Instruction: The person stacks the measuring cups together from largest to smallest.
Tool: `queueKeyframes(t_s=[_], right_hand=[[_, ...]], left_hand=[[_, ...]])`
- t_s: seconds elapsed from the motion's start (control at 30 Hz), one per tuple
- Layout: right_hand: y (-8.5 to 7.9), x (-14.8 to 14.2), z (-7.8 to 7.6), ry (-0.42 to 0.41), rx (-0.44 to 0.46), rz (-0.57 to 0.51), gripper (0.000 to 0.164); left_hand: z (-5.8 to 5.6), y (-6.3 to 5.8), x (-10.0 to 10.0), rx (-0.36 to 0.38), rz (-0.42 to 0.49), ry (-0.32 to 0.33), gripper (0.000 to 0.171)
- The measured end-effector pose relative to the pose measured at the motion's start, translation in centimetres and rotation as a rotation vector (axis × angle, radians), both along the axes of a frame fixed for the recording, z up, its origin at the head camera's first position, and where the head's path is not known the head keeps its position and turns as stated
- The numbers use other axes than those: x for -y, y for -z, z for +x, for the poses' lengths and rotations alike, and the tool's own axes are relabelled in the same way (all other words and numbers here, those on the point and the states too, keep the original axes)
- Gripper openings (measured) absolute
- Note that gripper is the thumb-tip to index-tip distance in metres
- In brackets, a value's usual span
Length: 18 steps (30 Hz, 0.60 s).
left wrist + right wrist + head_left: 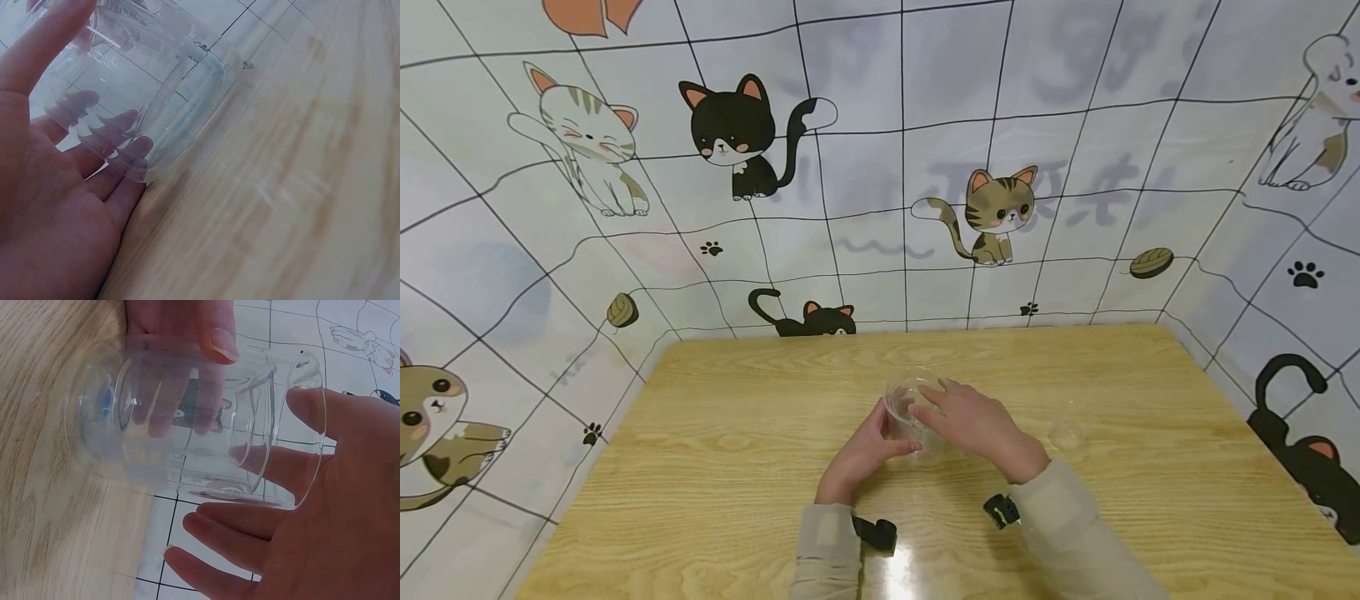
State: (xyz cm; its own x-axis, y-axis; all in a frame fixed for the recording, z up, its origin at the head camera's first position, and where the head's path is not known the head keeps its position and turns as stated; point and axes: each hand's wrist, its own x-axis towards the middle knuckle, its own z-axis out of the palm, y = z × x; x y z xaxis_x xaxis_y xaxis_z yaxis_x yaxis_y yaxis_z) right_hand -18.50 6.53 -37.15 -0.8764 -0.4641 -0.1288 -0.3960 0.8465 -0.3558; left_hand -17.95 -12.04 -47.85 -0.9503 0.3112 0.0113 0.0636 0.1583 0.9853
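Note:
A clear, see-through cup (904, 425) stands upright on the wooden table, with ring-like edges inside it that could be a second nested cup; I cannot tell. My left hand (868, 450) holds its side low down, thumb in front and fingers behind, as the left wrist view of the cup (169, 94) also shows. Over the mouth is my right hand (973, 421). In the right wrist view the thumb and forefinger of the right hand (350, 487) reach into the cup (181, 431), fairly straight and apart, while the other fingers stay outside.
Another clear, round item (1067, 429) sits on the table (737, 433) to the right, faint and hard to make out. White walls (865, 167) printed with cats and grid lines stand at the back and both sides. Black straps (877, 535) circle the wrists.

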Motion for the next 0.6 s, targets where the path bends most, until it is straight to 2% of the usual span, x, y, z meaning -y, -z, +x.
queueKeyframes(t_s=[0.6], right_hand=[[0.40, 0.00, 0.00, 0.012, -0.001, -0.004, 0.060]], left_hand=[[0.06, 0.10, -0.07, 0.014, -0.010, -0.010, 0.085]])
